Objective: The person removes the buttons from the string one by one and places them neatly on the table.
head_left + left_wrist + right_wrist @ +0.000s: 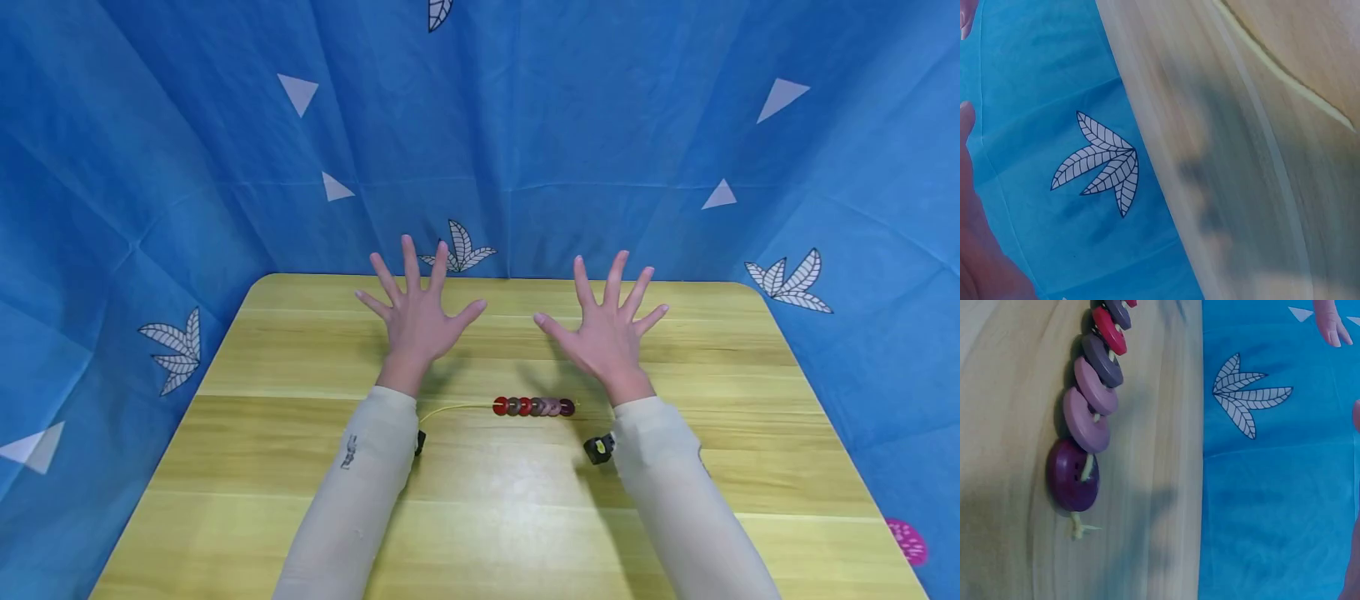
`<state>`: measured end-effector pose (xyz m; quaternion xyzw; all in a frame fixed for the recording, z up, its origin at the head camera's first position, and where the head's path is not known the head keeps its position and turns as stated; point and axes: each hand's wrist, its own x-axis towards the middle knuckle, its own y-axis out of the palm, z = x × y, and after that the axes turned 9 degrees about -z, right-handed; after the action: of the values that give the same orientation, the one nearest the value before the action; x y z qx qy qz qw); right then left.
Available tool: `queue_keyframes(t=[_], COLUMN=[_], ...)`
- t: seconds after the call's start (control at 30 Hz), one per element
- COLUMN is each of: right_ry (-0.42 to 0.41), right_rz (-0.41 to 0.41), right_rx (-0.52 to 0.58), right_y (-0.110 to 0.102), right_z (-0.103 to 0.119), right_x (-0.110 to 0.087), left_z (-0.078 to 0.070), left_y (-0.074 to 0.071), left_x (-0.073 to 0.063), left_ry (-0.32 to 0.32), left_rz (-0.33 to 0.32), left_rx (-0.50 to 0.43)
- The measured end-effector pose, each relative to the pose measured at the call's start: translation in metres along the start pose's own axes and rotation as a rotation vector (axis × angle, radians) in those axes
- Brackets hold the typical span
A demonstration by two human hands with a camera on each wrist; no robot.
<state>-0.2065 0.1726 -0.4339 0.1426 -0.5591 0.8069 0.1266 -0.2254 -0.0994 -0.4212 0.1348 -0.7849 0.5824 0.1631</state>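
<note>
Both hands are held above the far half of the table with fingers spread wide and nothing in them: the left hand on the left, the right hand on the right. Nearer than the hands, between the wrists, lies a row of several buttons threaded on a yellow cord. Red, grey-brown, pink and dark purple ones overlap. In the right wrist view the dark purple button is at the end, beside a knot in the cord. The cord's left end is hidden behind the left forearm in the head view.
The wood-grain table has rounded far corners. A blue curtain with leaf and triangle prints hangs along its back and sides. A small black wrist camera sits at the right sleeve.
</note>
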Motion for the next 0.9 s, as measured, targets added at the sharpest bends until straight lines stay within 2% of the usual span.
queue_keyframes(t=[0.23,0.47,0.67,0.9], right_ry=[-0.015,-0.046,-0.063,-0.040], right_rz=[-0.007,-0.050,-0.042,-0.020], right_rx=[0.016,0.075,0.146,0.211], right_y=[0.005,0.017,0.027,0.034], right_z=[0.001,0.004,0.008,0.015], right_x=[-0.007,-0.020,-0.036,-0.058], left_z=[-0.002,-0.007,-0.009,-0.009], left_y=[0.001,0.011,0.017,0.022], left_x=[-0.008,-0.022,-0.036,-0.057], left_ry=[-0.003,-0.003,0.010,0.028], left_rz=[-0.028,-0.063,-0.046,-0.010], left_rx=[-0.015,-0.047,-0.058,-0.052])
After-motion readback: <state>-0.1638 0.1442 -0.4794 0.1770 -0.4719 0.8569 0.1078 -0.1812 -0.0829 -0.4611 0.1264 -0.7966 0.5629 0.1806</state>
